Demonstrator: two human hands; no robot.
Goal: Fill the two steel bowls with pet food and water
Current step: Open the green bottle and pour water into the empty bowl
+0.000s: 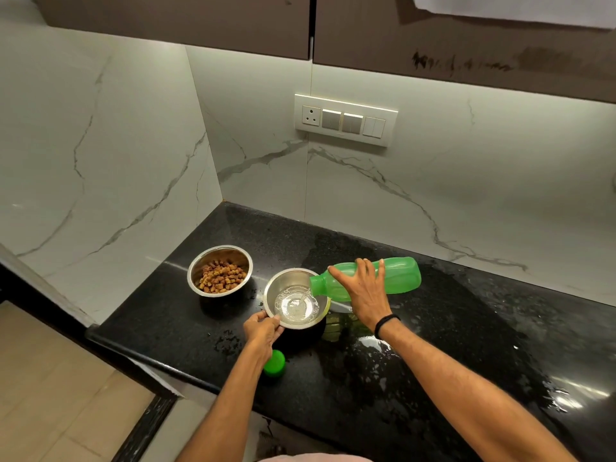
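Two steel bowls stand on the black counter. The far-left bowl [194,268] holds brown pet food pellets [221,276]. The nearer bowl [274,288] has a little water in its bottom, and a thin stream falls into it. My right hand [365,290] grips a green plastic bottle [401,273] lying almost level, its open mouth over that bowl's right rim. My left hand [261,331] pinches the near rim of the water bowl. The bottle's green cap [275,361] rests on the counter, partly behind my left wrist.
The black counter [416,378] is wet and splashed to the right and near the front. Marble walls close the corner behind and to the left. A switch panel [345,119] sits on the back wall under brown cabinets. The counter's left edge drops to a tiled floor.
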